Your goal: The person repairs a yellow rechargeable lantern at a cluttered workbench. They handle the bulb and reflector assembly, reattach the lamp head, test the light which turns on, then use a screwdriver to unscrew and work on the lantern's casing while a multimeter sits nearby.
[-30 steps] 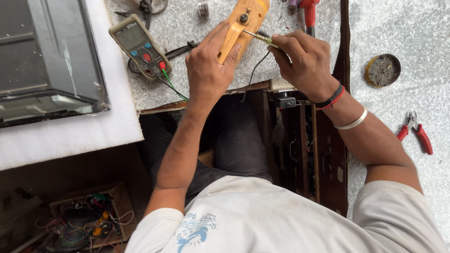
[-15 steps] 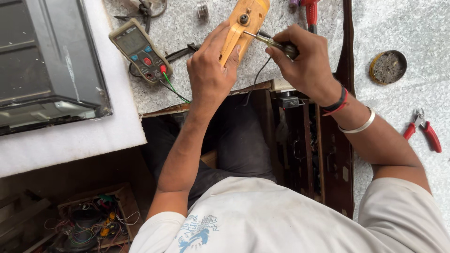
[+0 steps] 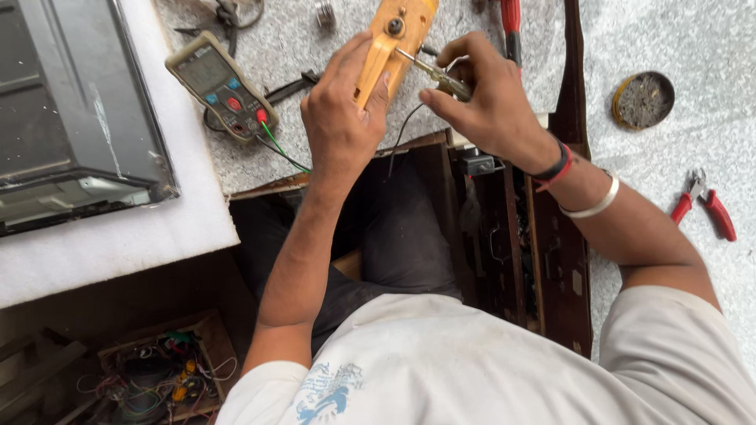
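1. A speckled grey worktop [image 3: 315, 157] carries a dark panel [image 3: 71, 118] on white foam.
2. The left hand [image 3: 342, 126] clasps an orange tool body [image 3: 394, 39] above the worktop.
3. The right hand [image 3: 484, 110] pinches a small screwdriver [image 3: 437, 72] against it.
4. A multimeter [image 3: 220, 85] lies nearby.

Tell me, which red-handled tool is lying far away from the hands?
The red-handled pliers, lying alone on the grey surface at the right edge. The other red-handled tool lies at the top, just above the right hand.

Speckled grey stone worktop [image 3: 677, 31], white foam slab [image 3: 118, 236], dark wooden drawer unit [image 3: 563, 267], soft daylight
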The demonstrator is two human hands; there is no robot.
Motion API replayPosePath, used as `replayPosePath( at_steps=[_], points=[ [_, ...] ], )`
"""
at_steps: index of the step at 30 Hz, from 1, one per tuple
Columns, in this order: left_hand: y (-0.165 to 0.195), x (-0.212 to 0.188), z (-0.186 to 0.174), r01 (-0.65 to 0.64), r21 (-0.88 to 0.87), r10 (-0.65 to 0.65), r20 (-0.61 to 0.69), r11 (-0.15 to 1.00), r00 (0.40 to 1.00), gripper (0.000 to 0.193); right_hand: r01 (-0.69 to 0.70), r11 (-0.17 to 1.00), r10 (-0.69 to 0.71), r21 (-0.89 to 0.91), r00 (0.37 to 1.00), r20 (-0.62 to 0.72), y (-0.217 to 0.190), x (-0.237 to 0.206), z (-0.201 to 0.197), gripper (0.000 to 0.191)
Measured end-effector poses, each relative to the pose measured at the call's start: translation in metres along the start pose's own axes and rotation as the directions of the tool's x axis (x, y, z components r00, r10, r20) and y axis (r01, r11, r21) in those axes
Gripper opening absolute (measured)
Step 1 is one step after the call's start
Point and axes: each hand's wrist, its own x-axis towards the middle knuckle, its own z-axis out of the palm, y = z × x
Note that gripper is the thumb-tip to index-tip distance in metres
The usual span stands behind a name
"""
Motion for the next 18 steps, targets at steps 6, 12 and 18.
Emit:
replayPosePath(
  at_steps=[6,12,18],
  points=[
    [0.0,0.002,-0.003,-0.006,0.027,0.006,-0.01,1.0,1.0,0.042,0.253,0.903,-0.29,-0.348,0.955,-0.057,0.005,0.004,0.006,0.029],
    [0.002,0.002,-0.005,-0.01,0.015,0.011,-0.007,1.0,1.0,0.041,-0.279,0.845,0.25,0.457,0.96,0.125,0.01,0.012,-0.002,0.023],
    [0.003,0.001,-0.004,-0.013,0.008,0.013,-0.009,1.0,1.0,0.04,-0.183,0.914,0.138,0.362,0.979,0.149,0.009,0.011,-0.012,0.028]
  ],
)
